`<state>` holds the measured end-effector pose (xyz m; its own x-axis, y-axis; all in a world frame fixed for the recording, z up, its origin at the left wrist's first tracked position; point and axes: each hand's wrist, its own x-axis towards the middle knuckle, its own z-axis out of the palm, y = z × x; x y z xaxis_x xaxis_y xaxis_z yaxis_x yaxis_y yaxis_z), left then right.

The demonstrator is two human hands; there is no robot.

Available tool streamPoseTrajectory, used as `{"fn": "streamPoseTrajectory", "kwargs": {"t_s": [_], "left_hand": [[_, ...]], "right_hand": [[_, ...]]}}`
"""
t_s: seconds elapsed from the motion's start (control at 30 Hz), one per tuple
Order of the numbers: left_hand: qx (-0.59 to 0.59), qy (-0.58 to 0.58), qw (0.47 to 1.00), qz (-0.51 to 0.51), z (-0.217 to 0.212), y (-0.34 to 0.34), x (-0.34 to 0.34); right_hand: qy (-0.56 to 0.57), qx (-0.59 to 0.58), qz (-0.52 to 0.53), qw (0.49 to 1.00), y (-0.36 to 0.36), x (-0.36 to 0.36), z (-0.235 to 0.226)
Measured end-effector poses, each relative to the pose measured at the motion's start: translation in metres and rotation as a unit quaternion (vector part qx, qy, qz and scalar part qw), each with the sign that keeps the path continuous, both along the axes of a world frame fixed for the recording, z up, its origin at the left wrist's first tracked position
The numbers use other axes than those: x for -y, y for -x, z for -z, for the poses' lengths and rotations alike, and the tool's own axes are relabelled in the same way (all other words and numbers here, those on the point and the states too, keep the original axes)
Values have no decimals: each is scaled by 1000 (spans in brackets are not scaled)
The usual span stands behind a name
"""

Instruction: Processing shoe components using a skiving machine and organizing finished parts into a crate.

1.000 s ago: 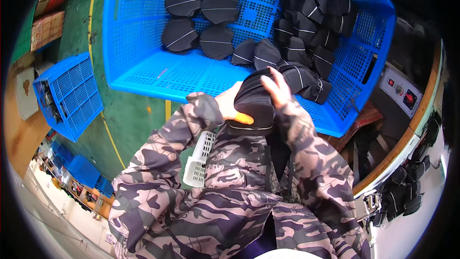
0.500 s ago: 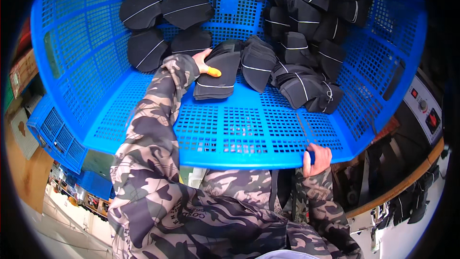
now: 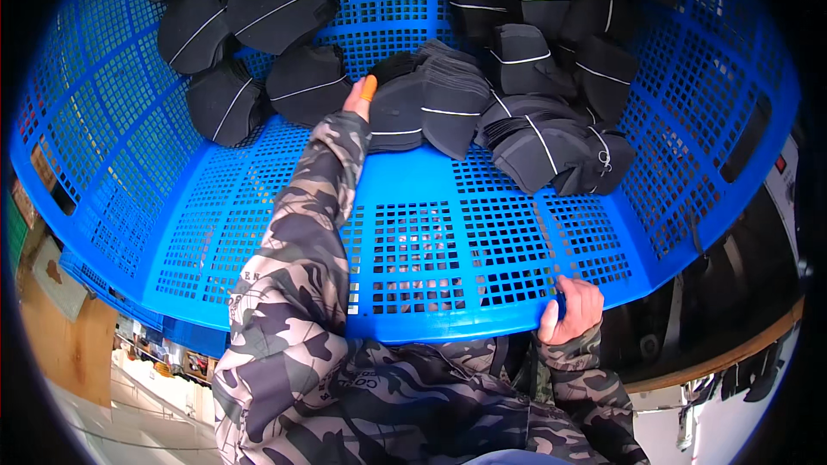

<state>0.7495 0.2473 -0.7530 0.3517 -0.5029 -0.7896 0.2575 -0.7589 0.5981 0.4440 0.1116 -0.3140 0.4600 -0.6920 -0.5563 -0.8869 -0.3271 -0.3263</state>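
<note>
Inside a big blue plastic basket (image 3: pixel 413 325), my left hand (image 3: pixel 360 99) lies against the left side of a bundle of black cut pieces (image 3: pixel 396 116). An orange finger cover (image 3: pixel 369 88) sits on its thumb, which points up; its other fingers are hidden. White string ties the bundle, which rests against a second tied black bundle (image 3: pixel 451 103) on its right. At the near rim, my right hand (image 3: pixel 575 310) grips the basket edge, thumb inside my view and fingers curled over.
Several more tied black bundles stand in the basket, at the left (image 3: pixel 222 103) and piled at the right (image 3: pixel 534 142). The basket's perforated walls rise around them. A wooden board (image 3: pixel 77 344) is at the lower left, and a curved wooden edge (image 3: pixel 724 353) at the lower right.
My left hand has shifted up, its thumb now off the bundle's face, and the bundle sits closer against its right neighbour. The basket looks nearer. My right hand still holds the rim.
</note>
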Motion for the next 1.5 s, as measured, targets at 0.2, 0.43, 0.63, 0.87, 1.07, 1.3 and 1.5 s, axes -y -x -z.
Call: {"fn": "streamPoseTrajectory", "kwargs": {"t_s": [0.2, 0.43, 0.63, 0.87, 1.07, 1.3, 1.5], "left_hand": [[11, -73, 997, 36, -3, 4, 24], [-16, -77, 985, -151, 23, -26, -3], [72, -85, 978, -176, 11, -139, -36], [175, -44, 972, 150, -128, -64, -27], [146, -25, 959, 243, -310, 42, 13], [66, 113, 941, 311, -476, 221, 34], [-148, 52, 872, 463, -571, 374, 25]], "right_hand": [[14, -8, 0, 1000, 10, -2, 0], [32, 8, 4, 999, 11, -5, 1], [85, 112, 16, 990, 3, -3, -1], [167, 139, 37, 975, 22, -20, 23], [197, 206, 100, 953, 34, -35, 41], [-58, 399, 385, 830, 147, -124, -92], [-68, 366, 747, 550, 336, -179, -191]]}}
